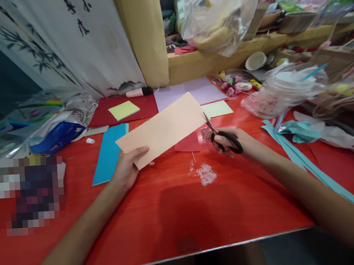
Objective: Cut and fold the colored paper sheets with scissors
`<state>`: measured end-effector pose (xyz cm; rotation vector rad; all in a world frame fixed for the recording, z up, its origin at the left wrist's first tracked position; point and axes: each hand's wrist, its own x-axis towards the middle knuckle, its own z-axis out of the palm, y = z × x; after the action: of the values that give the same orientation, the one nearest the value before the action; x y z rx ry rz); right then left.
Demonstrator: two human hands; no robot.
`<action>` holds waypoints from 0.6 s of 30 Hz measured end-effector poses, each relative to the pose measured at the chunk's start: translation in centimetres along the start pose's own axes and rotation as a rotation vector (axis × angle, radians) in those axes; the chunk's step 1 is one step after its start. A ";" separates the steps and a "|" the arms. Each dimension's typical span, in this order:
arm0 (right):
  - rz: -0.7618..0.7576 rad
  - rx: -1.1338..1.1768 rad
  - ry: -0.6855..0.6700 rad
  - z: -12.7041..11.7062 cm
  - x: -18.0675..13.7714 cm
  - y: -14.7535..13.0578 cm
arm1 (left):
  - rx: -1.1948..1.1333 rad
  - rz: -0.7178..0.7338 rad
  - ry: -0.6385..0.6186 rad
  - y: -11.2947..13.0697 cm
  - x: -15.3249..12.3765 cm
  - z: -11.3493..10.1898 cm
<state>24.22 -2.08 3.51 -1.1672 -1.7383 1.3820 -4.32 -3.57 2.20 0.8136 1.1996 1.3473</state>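
A long peach sheet of paper point(165, 129) is held tilted above the table, its right end raised. My left hand point(128, 165) grips its lower left corner, thumb on top and the other fingers underneath. In my right hand point(233, 141) is a pair of black-handled scissors point(229, 140), fingers through the loops. The scissor blades point up and left at the paper's right edge; whether they are cutting into it I cannot tell. Beneath the sheet lie blue paper point(105, 161) on the left and a red piece of paper point(186, 144) on the right.
Small clear scraps point(206, 174) lie on the red table point(176, 220). Behind are lilac paper point(189, 91), a yellow pad point(124, 110), pale green paper point(217, 109) and a marker point(138, 92). Teal paper strips point(314, 168) and plastic bags point(282, 86) crowd the right.
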 end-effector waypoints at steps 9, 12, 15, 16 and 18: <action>-0.023 -0.036 0.038 0.5 -0.1 -0.3 | -0.001 0.052 -0.046 0.2 0.1 -0.2; -0.030 -0.040 0.039 0.6 -0.1 -0.5 | 0.000 0.056 -0.053 0.2 0.1 -0.2; -0.035 -0.039 0.041 0.7 -0.2 -0.6 | 0.019 0.071 -0.058 0.3 0.1 -0.1; -0.037 -0.042 0.040 0.7 -0.2 -0.6 | 0.027 0.076 -0.058 0.3 0.0 -0.1; -0.036 -0.049 0.043 0.8 -0.2 -0.6 | 0.039 0.080 -0.054 0.3 0.0 0.0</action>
<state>23.50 -2.66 3.90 -1.1775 -1.7631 1.2903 -4.43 -3.55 2.51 0.9293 1.1648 1.3612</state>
